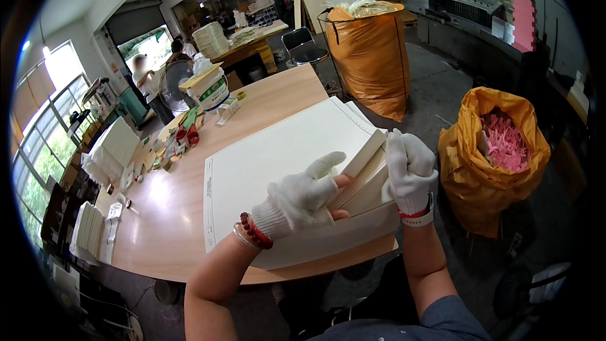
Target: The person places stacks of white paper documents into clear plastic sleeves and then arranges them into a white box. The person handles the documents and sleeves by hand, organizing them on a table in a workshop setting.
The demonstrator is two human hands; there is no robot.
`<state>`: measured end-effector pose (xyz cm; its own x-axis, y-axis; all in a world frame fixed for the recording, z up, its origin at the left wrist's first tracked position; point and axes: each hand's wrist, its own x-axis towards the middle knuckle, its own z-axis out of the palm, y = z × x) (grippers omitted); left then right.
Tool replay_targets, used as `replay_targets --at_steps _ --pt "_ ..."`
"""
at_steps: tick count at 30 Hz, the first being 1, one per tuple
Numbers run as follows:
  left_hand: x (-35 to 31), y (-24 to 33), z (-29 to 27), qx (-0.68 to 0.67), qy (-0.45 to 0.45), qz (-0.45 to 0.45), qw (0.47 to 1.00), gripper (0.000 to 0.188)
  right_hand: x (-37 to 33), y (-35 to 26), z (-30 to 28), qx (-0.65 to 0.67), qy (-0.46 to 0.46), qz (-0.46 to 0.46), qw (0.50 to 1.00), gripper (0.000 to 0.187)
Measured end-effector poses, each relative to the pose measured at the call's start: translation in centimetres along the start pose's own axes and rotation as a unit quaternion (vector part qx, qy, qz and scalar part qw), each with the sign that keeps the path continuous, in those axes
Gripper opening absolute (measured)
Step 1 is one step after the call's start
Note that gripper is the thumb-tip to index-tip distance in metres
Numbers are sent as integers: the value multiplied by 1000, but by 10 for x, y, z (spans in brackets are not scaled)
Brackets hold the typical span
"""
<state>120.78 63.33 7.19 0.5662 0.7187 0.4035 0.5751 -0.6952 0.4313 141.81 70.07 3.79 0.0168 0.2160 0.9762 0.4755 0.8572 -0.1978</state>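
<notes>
A thick stack of large white paper sheets [271,151] lies on the wooden table in front of me, with part of its right-hand edge bent up and fanned into layers. My left hand [293,199], in a white knitted glove with bare fingertips, rests over these layers. Its thumb is stretched out and its fingers are apart, the tips touching the sheets. At the stack's right corner my right hand [411,167], also gloved in white, is closed on the raised sheet edges. Its fingertips are turned out of sight.
The table [158,233] carries a white bucket [208,88], tape rolls and scraps. White paper stacks [88,230] stand at its left. To the right are an orange sack [372,57] and a yellow sack of pink shreds [467,183]. Beyond are a black chair [304,47], a machine and people.
</notes>
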Motion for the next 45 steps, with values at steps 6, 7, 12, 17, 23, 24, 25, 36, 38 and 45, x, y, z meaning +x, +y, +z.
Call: replay_targets --at_steps 6,7,12,17,23,24,25,36,38,45 --pt "0 -1 0 37 28 26 999 45 0 2 4 7 32 -44 998 4" --pt "0 -1 0 40 35 37 998 45 -1 3 4 22 31 -44 998 4" --pt "0 9 -5 97 -15 6 995 43 -4 8 2 56 -64 22 996 6" --pt "7 12 -8 -62 -77 -128 987 38 -9 10 6 55 -9 28 998 6" --pt "1 -3 2 13 34 43 998 45 -6 7 7 39 16 0 999 7" --pt "1 -3 3 5 37 48 998 43 -6 6 5 57 5 19 998 7" --pt "0 -4 3 -2 40 54 998 42 -5 4 3 75 -5 39 996 6" --pt "4 6 2 -98 -13 -94 991 34 -10 13 3 34 -21 -25 999 9" --pt "1 3 7 -73 22 -69 995 37 -10 11 2 39 -26 -13 999 12" --pt "2 -2 3 8 17 8 1000 40 -9 11 0 0 -15 -58 998 20"
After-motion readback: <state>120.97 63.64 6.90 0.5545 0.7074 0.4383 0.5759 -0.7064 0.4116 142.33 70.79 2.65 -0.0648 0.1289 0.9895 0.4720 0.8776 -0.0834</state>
